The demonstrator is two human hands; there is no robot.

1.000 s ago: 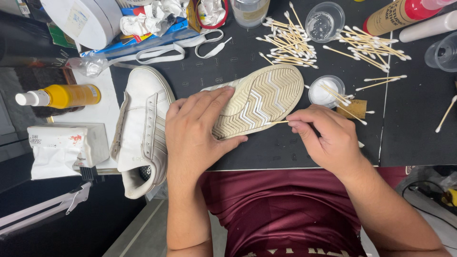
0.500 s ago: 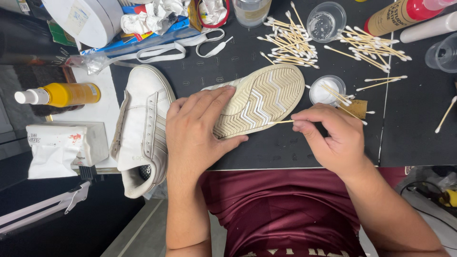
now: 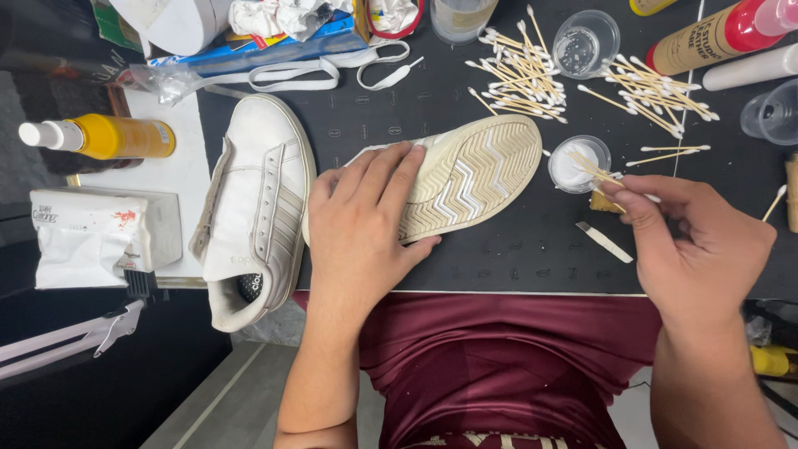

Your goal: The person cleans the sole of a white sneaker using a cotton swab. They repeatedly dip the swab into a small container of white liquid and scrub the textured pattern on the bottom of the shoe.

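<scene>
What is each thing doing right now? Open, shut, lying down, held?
Left hand: flat on the upturned shoe.
Upturned shoe: sole up, on the mat.
Right hand: pinching a cotton swab.
Cotton swab: tip at the small cup.
Small cup: open, white stuff inside.
Other shoe: upright, laces out.
Yellow bottle: lying down.

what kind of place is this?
Probably a shoe-cleaning workbench: the left hand pins an upturned white sneaker, the right hand holds a cotton swab, with swab piles and a yellow spray bottle nearby.
</scene>
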